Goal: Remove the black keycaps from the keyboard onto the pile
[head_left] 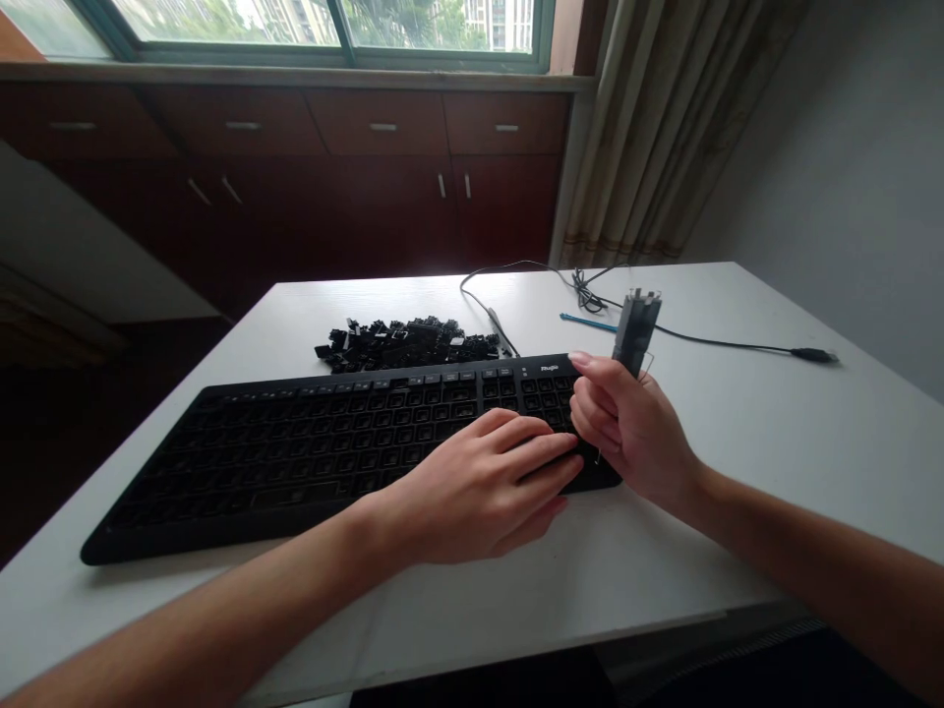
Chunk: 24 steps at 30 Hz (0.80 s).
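Observation:
A black keyboard (295, 462) lies across the table, with most of its keycaps off and bare key sockets showing. My right hand (634, 423) is closed in a fist around a grey keycap puller (637, 329), held upright over the keyboard's right end. Thin wire shows beside the fist and below it, near the number pad. My left hand (494, 482) lies palm down on the lower right part of the keyboard, fingers stretched toward the puller's wire. Its thumb and the surface under its palm are hidden.
Behind the keyboard sits a pile of loose black keycaps (405, 342). A blue stick-like tool (588, 322) lies beyond the right hand. A black cable (708, 340) runs over the white table (796, 442) to its plug. Cabinets (331, 197) stand beyond the far edge.

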Each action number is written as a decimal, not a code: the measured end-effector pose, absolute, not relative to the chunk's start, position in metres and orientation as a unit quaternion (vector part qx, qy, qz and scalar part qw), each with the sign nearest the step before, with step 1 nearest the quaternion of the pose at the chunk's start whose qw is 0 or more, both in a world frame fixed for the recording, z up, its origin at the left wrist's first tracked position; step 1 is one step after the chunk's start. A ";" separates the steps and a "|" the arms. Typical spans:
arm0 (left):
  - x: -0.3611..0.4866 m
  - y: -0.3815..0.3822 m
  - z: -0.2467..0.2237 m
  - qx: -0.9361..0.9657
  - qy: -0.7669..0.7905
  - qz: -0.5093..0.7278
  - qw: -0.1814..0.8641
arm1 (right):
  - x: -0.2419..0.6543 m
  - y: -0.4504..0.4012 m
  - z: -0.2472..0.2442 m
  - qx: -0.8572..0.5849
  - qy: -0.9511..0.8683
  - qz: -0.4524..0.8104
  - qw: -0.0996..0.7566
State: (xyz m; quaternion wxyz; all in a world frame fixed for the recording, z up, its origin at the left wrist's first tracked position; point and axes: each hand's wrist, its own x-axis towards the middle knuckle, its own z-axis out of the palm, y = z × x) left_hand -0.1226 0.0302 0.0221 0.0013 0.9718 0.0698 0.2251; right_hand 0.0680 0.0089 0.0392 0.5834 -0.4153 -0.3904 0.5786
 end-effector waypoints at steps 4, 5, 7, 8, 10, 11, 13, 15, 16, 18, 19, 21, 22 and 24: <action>-0.122 0.030 0.022 0.971 0.069 0.228 0.003 | 0.071 0.007 0.040 -0.426 -0.403 0.586 0.560; -0.122 0.030 0.022 0.971 0.070 0.230 0.003 | 0.073 0.008 0.040 -0.425 -0.410 0.592 0.549; -0.122 0.030 0.023 0.970 0.070 0.232 0.004 | 0.075 0.009 0.040 -0.419 -0.425 0.598 0.535; -0.121 0.030 0.023 0.970 0.069 0.232 0.004 | 0.076 0.010 0.040 -0.416 -0.431 0.598 0.533; -0.121 0.030 0.024 0.970 0.068 0.233 0.003 | 0.076 0.010 0.039 -0.407 -0.444 0.595 0.533; -0.121 0.030 0.024 0.970 0.068 0.233 0.001 | 0.075 0.010 0.039 -0.402 -0.447 0.594 0.535; -0.121 0.030 0.024 0.971 0.066 0.231 -0.002 | 0.074 0.009 0.037 -0.394 -0.449 0.588 0.546; -0.122 0.030 0.024 0.972 0.066 0.225 -0.004 | 0.073 0.008 0.036 -0.390 -0.459 0.570 0.559; -0.122 0.030 0.023 0.973 0.066 0.222 -0.004 | 0.073 0.007 0.035 -0.390 -0.471 0.557 0.561; -0.123 0.031 0.023 0.974 0.065 0.216 -0.004 | 0.076 0.005 0.033 -0.388 -0.513 0.530 0.553; -0.123 0.031 0.023 0.975 0.063 0.213 -0.004 | 0.078 0.005 0.033 -0.386 -0.538 0.516 0.543; -0.123 0.031 0.023 0.976 0.058 0.211 -0.005 | 0.082 0.005 0.031 -0.383 -0.581 0.493 0.522; -0.123 0.031 0.023 0.976 0.056 0.211 -0.005 | 0.084 0.005 0.031 -0.381 -0.596 0.487 0.512; -0.123 0.032 0.023 0.975 0.056 0.213 -0.007 | 0.087 0.008 0.032 -0.385 -0.619 0.474 0.494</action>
